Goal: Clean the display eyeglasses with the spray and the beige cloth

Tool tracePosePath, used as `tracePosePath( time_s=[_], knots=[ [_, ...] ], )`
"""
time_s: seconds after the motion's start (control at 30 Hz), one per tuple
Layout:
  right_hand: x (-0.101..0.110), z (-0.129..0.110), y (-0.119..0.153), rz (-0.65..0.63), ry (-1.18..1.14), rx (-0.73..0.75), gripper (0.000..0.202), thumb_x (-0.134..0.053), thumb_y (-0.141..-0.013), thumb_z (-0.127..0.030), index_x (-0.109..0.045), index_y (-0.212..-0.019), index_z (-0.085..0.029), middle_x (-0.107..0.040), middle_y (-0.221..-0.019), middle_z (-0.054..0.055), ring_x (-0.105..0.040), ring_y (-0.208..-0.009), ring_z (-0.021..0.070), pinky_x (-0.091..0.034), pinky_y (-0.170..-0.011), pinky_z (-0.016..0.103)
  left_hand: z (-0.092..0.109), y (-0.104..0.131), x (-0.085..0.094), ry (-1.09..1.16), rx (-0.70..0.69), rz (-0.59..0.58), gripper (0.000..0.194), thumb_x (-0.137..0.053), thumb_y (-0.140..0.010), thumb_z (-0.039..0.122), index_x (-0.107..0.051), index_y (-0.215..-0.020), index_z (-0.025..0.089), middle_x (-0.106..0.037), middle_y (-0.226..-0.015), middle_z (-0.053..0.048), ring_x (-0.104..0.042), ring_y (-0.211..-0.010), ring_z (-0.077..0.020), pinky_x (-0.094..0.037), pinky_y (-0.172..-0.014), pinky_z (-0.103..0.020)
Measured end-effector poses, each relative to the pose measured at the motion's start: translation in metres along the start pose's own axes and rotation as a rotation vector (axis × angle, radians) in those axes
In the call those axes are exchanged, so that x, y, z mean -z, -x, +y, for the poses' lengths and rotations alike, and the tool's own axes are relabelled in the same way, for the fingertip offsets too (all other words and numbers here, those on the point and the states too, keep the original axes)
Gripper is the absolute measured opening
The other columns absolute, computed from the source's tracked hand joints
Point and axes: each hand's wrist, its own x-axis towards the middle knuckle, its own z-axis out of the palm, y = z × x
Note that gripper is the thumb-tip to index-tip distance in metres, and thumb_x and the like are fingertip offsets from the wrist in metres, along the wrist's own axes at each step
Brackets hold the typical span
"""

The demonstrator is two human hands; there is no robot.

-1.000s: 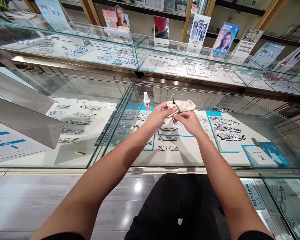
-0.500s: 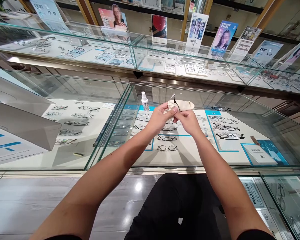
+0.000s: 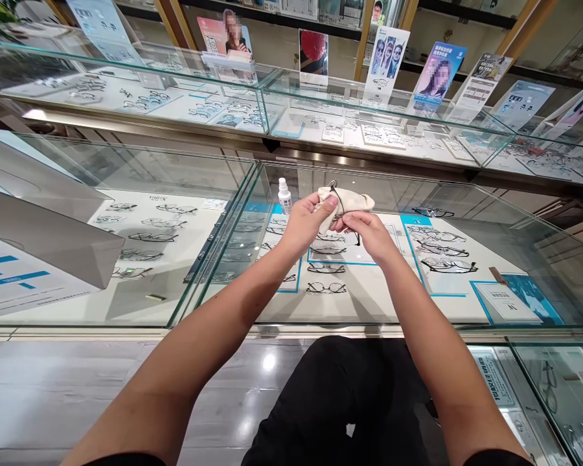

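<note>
A cream cloth (image 3: pixel 358 202) is bunched around a pair of thin dark-framed eyeglasses (image 3: pixel 339 196) held above the glass counter. My left hand (image 3: pixel 307 219) is closed on the cloth, with its thumb pressed on the front. Close beside it, my right hand (image 3: pixel 364 228) pinches the lower part of the eyeglasses at the cloth's edge. A dark temple tip shows below the right fingers. Most of the frame and the lenses are hidden by cloth and fingers. A white spray bottle (image 3: pixel 284 196) stands upright on the counter just behind my left hand.
Several eyeglasses (image 3: pixel 326 288) lie in rows inside the glass display case (image 3: pixel 369 307) beneath my hands. A white paper bag (image 3: pixel 53 259) stands at the left. Behind runs another case (image 3: pixel 175 120) topped with upright cards (image 3: pixel 387 65). A booklet (image 3: pixel 508 303) lies at the right.
The eyeglasses and cloth have turned in my hands; a temple tip now points down below the right hand. My left thumb has moved up onto the cloth. The view has shifted slightly.
</note>
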Motion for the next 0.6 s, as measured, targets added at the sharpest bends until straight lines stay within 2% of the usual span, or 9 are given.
tracePosePath(
  time_s=[0.13,0.23,0.47,0.6],
  knots=[
    [-0.0020,-0.0003,0.0015,-0.053,0.027,0.022,0.034,-0.069,-0.091,-0.050,-0.079,-0.078,-0.021,-0.078,-0.088,0.005,-0.068,-0.091,0.0208,-0.049,-0.090,0.034,-0.0005,-0.0002,0.0013,-0.002,0.018,0.042,0.049,-0.080,-0.083,0.063,-0.068,-0.085,0.015,-0.065,-0.063,0.000,-0.056,-0.052,-0.0099,-0.043,-0.052,-0.023],
    [-0.0025,-0.0017,0.0025,-0.085,0.040,0.037,0.036,-0.069,-0.091,-0.052,-0.079,-0.079,-0.021,-0.078,-0.088,0.004,-0.067,-0.090,0.0205,-0.049,-0.091,0.034,-0.0035,-0.0019,0.0037,0.036,0.052,0.020,0.049,-0.080,-0.083,0.063,-0.068,-0.087,0.016,-0.065,-0.064,0.000,-0.057,-0.052,-0.0102,-0.044,-0.052,-0.024],
    [0.0015,-0.0025,0.0023,-0.068,0.014,0.030,0.037,-0.071,-0.090,-0.056,-0.080,-0.081,-0.021,-0.078,-0.091,0.005,-0.065,-0.090,0.0198,-0.047,-0.084,0.032,0.0004,-0.0023,0.0066,0.157,0.111,-0.103,0.052,-0.097,-0.069,0.043,-0.066,-0.102,0.018,-0.067,-0.075,0.002,-0.061,-0.060,-0.0106,-0.050,-0.061,-0.025],
    [0.0005,-0.0018,0.0020,-0.073,-0.029,-0.005,0.042,-0.074,-0.085,-0.063,-0.080,-0.081,-0.021,-0.078,-0.091,0.006,-0.065,-0.092,0.0206,-0.048,-0.086,0.033,0.0051,-0.0005,0.0051,0.140,0.113,-0.153,0.050,-0.097,-0.069,0.039,-0.065,-0.101,0.018,-0.066,-0.072,0.002,-0.058,-0.057,-0.0094,-0.048,-0.060,-0.025]
  ],
)
